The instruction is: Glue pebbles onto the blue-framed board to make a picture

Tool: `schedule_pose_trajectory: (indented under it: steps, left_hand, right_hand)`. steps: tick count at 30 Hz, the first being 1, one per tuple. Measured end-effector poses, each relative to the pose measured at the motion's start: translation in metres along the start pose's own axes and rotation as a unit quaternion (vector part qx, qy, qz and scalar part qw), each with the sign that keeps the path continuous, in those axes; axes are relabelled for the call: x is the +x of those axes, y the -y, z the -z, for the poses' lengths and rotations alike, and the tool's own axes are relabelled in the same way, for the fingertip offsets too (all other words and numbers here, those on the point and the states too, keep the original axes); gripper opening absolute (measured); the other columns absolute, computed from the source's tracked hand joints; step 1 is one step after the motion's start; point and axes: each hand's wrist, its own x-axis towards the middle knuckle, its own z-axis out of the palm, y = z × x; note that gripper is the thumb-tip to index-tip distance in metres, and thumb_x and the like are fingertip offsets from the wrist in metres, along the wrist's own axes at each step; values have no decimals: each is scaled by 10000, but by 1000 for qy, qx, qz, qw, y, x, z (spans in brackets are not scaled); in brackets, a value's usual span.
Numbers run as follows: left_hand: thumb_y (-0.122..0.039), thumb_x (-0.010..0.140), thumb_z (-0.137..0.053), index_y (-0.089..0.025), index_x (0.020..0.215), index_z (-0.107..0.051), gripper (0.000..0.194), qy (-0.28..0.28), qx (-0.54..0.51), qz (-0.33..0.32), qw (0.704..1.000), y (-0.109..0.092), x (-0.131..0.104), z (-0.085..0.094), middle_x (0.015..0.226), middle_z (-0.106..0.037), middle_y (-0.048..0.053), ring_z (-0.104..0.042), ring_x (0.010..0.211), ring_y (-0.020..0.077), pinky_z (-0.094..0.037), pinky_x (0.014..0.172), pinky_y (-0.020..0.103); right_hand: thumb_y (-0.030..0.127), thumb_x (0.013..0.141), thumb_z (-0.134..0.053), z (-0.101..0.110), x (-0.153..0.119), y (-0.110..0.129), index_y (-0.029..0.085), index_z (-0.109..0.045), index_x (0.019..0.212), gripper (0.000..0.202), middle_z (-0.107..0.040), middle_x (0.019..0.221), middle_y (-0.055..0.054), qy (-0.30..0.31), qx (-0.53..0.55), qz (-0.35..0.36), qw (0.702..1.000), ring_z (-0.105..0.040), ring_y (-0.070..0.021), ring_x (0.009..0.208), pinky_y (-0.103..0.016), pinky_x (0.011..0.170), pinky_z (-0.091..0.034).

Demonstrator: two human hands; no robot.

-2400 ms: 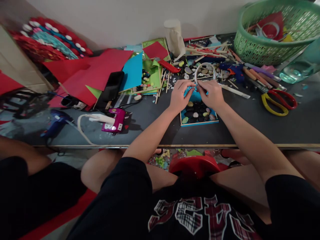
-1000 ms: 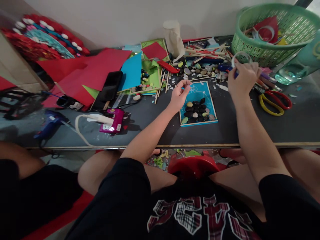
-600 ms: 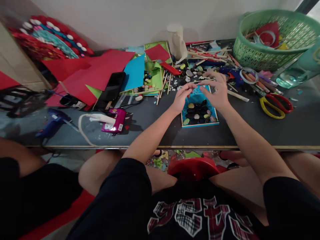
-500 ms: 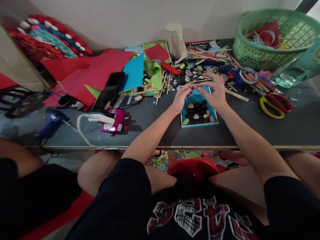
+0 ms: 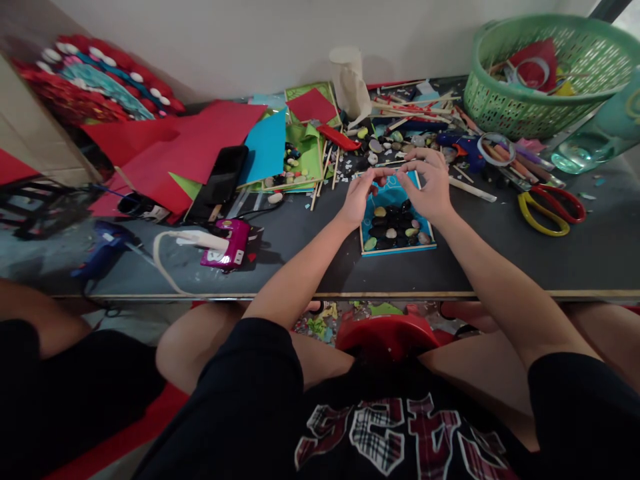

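Note:
A blue panel (image 5: 424,235) with a thin pale stick border lies on the dark table, bearing rows of black stones and several lighter ones (image 5: 391,233). Over its upper left corner is my left hand (image 5: 361,195), fingers curled, thumb and fingertips close together; anything between them is too small to make out. My right hand (image 5: 429,181) hovers at the upper right corner, its index finger and thumb reaching toward the left fingertips and its other fingers raised. Whether it pinches something tiny cannot be made out.
Scissors (image 5: 550,210), a green basket (image 5: 530,110) and a glue gun (image 5: 463,143) are on the right. Loose stones and sticks (image 5: 415,110) lie behind. To the left are red paper (image 5: 210,133), a phone (image 5: 226,175), a pink power adapter (image 5: 233,243) and another glue gun (image 5: 105,247).
Both hands remain over the panel's top edge. The right index finger and thumb have shifted slightly; the stones look the same.

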Motion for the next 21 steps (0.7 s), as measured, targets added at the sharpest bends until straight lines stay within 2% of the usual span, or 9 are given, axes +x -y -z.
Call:
schedule_pose_trajectory:
  steps: [4,7,10,13,16,18,21]
  left_hand:
    - [-731,1033,-112,-236,1182,-736,811,1,29,-19,999,-4,-1,-2,993,-702,113,-689,940,231,-565,725,377]
    - [-739,1029,-187,-255,1192,-718,737,-11,71,-43,996,-7,-1,-3,1073,-703,114,-687,1009,236,-575,772,370]
    - [-721,1026,-300,-312,1288,-651,600,-78,177,-64,979,1,5,9,1193,-672,109,-665,1092,232,-568,854,364]
    - [-627,1060,-343,-315,1384,-552,496,-170,274,-78,943,20,13,34,1190,-649,115,-651,1102,239,-558,918,396]
    - [-522,1069,-397,-274,1298,-589,389,-245,314,-93,912,39,20,58,1115,-652,129,-625,1152,291,-534,1016,492]
    - [-469,1051,-439,-269,1221,-629,324,-250,315,-93,911,47,22,65,1122,-655,141,-597,1197,321,-499,1077,549]
    - [-430,1016,-486,-268,1136,-675,277,-205,299,-81,928,53,22,62,1177,-655,156,-553,1271,349,-450,1136,594]
  right_hand:
    - [562,1026,-527,0,0,0,246,-697,935,370,-668,1179,-118,3,13,7,1000,-591,-337,1200,-578,1080,-454]
    - [569,1018,-540,1,1,2,247,-695,933,368,-669,1153,-108,17,16,2,1000,-594,-334,1185,-579,1082,-455]
    - [570,1022,-526,2,2,0,251,-697,934,373,-673,1120,-108,5,29,-4,1000,-605,-336,1163,-589,1086,-450]
    - [565,1042,-480,1,1,-11,251,-690,959,386,-669,1111,-121,-37,31,-19,999,-604,-344,1168,-612,1086,-446]
    - [560,1062,-431,-3,1,-28,244,-675,1001,403,-664,1104,-127,-89,0,-44,995,-608,-342,1159,-632,1055,-469]
    - [548,1064,-428,-5,1,-36,242,-668,1028,390,-661,1112,-130,-113,-20,-56,992,-610,-341,1146,-637,1041,-476]
    - [500,1051,-464,-7,2,-40,239,-664,1047,328,-657,1130,-142,-122,-26,-65,990,-599,-352,1152,-649,1051,-461]
